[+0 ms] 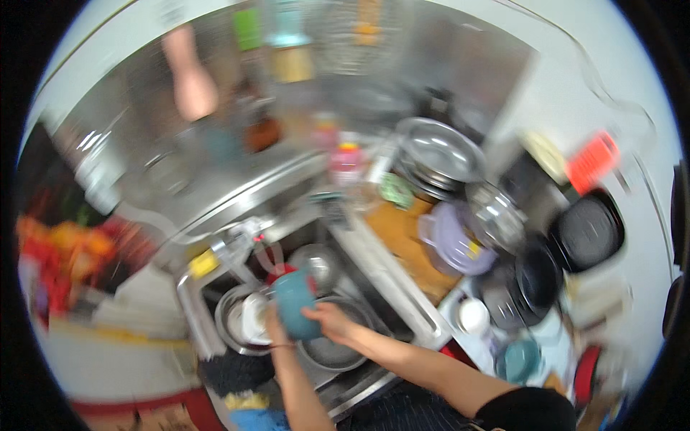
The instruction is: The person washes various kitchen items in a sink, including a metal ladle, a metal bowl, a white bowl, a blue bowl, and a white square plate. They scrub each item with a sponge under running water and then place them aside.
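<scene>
Over a steel sink [426, 318], a teal bowl [295, 301] is held between my two hands. My right hand [330, 322] grips its right rim. My left hand [276, 329] is at its lower left side, with the fingers partly hidden and blurred. Below the bowl, a wide grey pan [339, 353] lies in the sink. To the left are a metal pot [223, 318] and a white dish [253, 318] inside it. A round metal bowl [318, 264] sits farther back, near the faucet [245, 234].
Right of the sink, a wooden board [393, 237] bears a lilac pot [458, 242]. Stacked steel basins [442, 151], black pans [539, 277], a white cup [473, 316] and another teal bowl [518, 361] stand nearby. A yellow sponge [204, 263] lies at the sink's left corner.
</scene>
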Action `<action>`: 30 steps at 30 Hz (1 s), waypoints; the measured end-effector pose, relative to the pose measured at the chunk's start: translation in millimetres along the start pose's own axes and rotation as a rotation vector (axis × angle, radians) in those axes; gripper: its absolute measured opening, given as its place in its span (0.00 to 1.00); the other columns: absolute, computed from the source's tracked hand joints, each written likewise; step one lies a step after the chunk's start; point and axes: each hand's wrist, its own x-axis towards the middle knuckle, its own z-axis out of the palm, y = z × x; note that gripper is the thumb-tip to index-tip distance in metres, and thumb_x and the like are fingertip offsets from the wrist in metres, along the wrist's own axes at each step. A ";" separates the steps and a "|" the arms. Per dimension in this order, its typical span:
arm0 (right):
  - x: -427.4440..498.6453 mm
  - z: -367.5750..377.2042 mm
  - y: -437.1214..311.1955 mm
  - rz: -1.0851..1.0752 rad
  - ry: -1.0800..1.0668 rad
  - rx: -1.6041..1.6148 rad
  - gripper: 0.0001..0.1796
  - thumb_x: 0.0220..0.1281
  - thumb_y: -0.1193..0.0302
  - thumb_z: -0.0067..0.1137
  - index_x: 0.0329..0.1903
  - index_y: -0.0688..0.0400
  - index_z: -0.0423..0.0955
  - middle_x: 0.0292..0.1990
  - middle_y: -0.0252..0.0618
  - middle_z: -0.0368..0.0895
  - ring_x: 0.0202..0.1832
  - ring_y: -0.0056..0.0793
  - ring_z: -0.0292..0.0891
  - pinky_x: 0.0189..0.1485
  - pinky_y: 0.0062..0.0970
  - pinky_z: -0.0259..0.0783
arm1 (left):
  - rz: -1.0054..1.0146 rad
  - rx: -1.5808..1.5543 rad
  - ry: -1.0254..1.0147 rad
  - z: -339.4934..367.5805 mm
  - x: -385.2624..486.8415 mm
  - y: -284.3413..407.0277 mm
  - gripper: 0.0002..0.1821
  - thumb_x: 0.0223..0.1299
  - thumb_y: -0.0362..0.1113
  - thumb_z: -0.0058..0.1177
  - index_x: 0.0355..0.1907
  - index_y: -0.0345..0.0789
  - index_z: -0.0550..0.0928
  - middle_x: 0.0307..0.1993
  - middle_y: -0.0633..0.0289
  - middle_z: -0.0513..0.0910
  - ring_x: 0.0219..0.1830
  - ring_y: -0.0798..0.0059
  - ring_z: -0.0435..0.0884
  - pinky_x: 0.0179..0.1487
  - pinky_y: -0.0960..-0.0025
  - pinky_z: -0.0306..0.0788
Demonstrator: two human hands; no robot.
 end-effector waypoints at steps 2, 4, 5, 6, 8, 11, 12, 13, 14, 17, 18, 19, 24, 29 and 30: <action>-9.2 -11.8 0.6 0.026 -0.064 0.004 0.16 0.68 0.66 0.56 0.48 0.67 0.77 0.44 0.39 0.82 0.44 0.24 0.78 0.49 0.28 0.75 | -0.186 0.012 -0.151 -22.1 8.1 2.8 0.34 0.65 0.61 0.46 0.64 0.38 0.69 0.58 0.57 0.75 0.57 0.61 0.76 0.59 0.56 0.71; -33.1 -28.0 -8.9 0.002 -0.112 0.098 0.16 0.68 0.66 0.57 0.47 0.67 0.77 0.44 0.40 0.83 0.42 0.23 0.79 0.47 0.27 0.75 | -0.117 0.107 -0.191 -25.6 21.3 -7.8 0.32 0.70 0.58 0.40 0.65 0.37 0.68 0.58 0.57 0.75 0.58 0.63 0.74 0.62 0.61 0.68; -45.1 -32.9 -12.9 -0.011 -0.141 0.156 0.16 0.68 0.66 0.57 0.48 0.67 0.77 0.44 0.39 0.83 0.42 0.23 0.79 0.47 0.26 0.75 | 0.085 0.313 -0.180 -32.5 35.7 -19.6 0.32 0.72 0.59 0.35 0.65 0.35 0.68 0.58 0.56 0.75 0.58 0.64 0.74 0.62 0.63 0.67; -52.2 -17.3 -18.7 -0.011 -0.249 0.199 0.16 0.67 0.67 0.57 0.49 0.67 0.77 0.44 0.39 0.83 0.42 0.23 0.79 0.47 0.25 0.75 | 0.159 0.384 -0.158 -90.6 71.5 -11.6 0.34 0.73 0.60 0.32 0.64 0.33 0.68 0.59 0.55 0.74 0.57 0.64 0.74 0.63 0.64 0.67; -94.4 -54.3 -22.1 -0.084 -0.118 0.167 0.15 0.67 0.67 0.58 0.49 0.65 0.77 0.44 0.36 0.83 0.43 0.21 0.77 0.48 0.24 0.73 | 0.001 0.346 -0.094 -71.3 65.4 -49.2 0.35 0.72 0.58 0.33 0.62 0.26 0.69 0.55 0.50 0.77 0.54 0.59 0.76 0.61 0.61 0.68; -171.0 -100.6 -17.0 -0.203 -0.109 0.040 0.15 0.63 0.69 0.62 0.50 0.61 0.78 0.46 0.32 0.82 0.50 0.19 0.73 0.58 0.23 0.64 | 0.052 1.028 -0.061 -108.8 63.7 -78.0 0.31 0.64 0.48 0.48 0.55 0.18 0.74 0.50 0.42 0.81 0.51 0.53 0.79 0.58 0.60 0.69; -211.3 -106.2 -22.8 -0.236 -0.048 -0.068 0.16 0.60 0.65 0.66 0.47 0.61 0.80 0.44 0.35 0.82 0.48 0.22 0.73 0.58 0.26 0.63 | 0.048 1.047 -0.021 -114.5 59.6 -85.1 0.30 0.61 0.46 0.51 0.53 0.17 0.75 0.49 0.41 0.81 0.51 0.52 0.79 0.57 0.59 0.69; -253.0 -117.2 -16.2 -0.207 0.214 -0.268 0.23 0.56 0.61 0.69 0.50 0.62 0.79 0.45 0.39 0.81 0.49 0.26 0.73 0.60 0.29 0.64 | 0.040 1.058 0.014 -114.6 52.6 -97.0 0.29 0.58 0.44 0.54 0.51 0.16 0.76 0.48 0.40 0.81 0.50 0.52 0.79 0.56 0.59 0.70; -299.7 -101.5 -34.0 -0.256 0.237 -0.354 0.28 0.54 0.58 0.71 0.52 0.63 0.77 0.46 0.41 0.81 0.49 0.29 0.74 0.58 0.31 0.68 | 0.035 1.073 0.074 -124.7 46.6 -102.0 0.28 0.55 0.42 0.57 0.49 0.16 0.77 0.47 0.39 0.82 0.50 0.51 0.80 0.55 0.58 0.70; -407.1 -100.2 -24.2 -0.324 0.634 -0.524 0.24 0.58 0.62 0.68 0.53 0.62 0.76 0.46 0.40 0.82 0.48 0.26 0.76 0.54 0.31 0.73 | -0.187 0.913 0.406 -150.5 55.7 -109.0 0.27 0.50 0.40 0.61 0.46 0.16 0.78 0.43 0.38 0.82 0.46 0.48 0.81 0.51 0.56 0.72; -430.1 -94.2 -29.4 -0.262 0.748 -0.619 0.23 0.59 0.63 0.67 0.53 0.61 0.76 0.44 0.40 0.82 0.48 0.26 0.76 0.53 0.31 0.73 | -0.118 0.909 0.485 -174.3 70.7 -97.1 0.27 0.50 0.43 0.62 0.43 0.18 0.80 0.40 0.41 0.83 0.41 0.49 0.82 0.46 0.54 0.76; -457.2 -92.9 -20.6 -0.178 0.918 -0.641 0.21 0.60 0.64 0.66 0.52 0.61 0.76 0.43 0.39 0.83 0.46 0.26 0.77 0.51 0.30 0.73 | -0.195 0.851 0.575 -165.6 64.1 -110.2 0.26 0.51 0.43 0.62 0.42 0.20 0.80 0.38 0.42 0.83 0.41 0.51 0.82 0.44 0.53 0.77; -530.1 -121.6 17.3 0.235 1.324 -1.418 0.15 0.55 0.65 0.67 0.41 0.60 0.79 0.35 0.44 0.83 0.40 0.42 0.79 0.50 0.38 0.69 | -0.410 0.438 0.864 -130.8 41.9 -121.8 0.26 0.52 0.48 0.60 0.48 0.31 0.78 0.43 0.49 0.80 0.42 0.59 0.81 0.34 0.58 0.79; -568.7 -259.6 90.6 -0.003 1.449 -1.827 0.11 0.49 0.69 0.68 0.36 0.57 0.80 0.31 0.42 0.81 0.40 0.42 0.76 0.53 0.40 0.64 | -0.460 0.155 0.856 -136.9 36.9 -123.2 0.31 0.53 0.50 0.59 0.57 0.36 0.72 0.48 0.53 0.77 0.44 0.60 0.79 0.40 0.59 0.78; -566.9 -276.0 92.8 -0.031 1.440 -1.777 0.10 0.50 0.69 0.67 0.36 0.57 0.80 0.31 0.44 0.80 0.43 0.43 0.75 0.56 0.44 0.64 | -0.497 0.090 0.781 -144.0 37.1 -120.9 0.30 0.54 0.50 0.58 0.57 0.36 0.73 0.49 0.53 0.77 0.46 0.59 0.79 0.42 0.59 0.77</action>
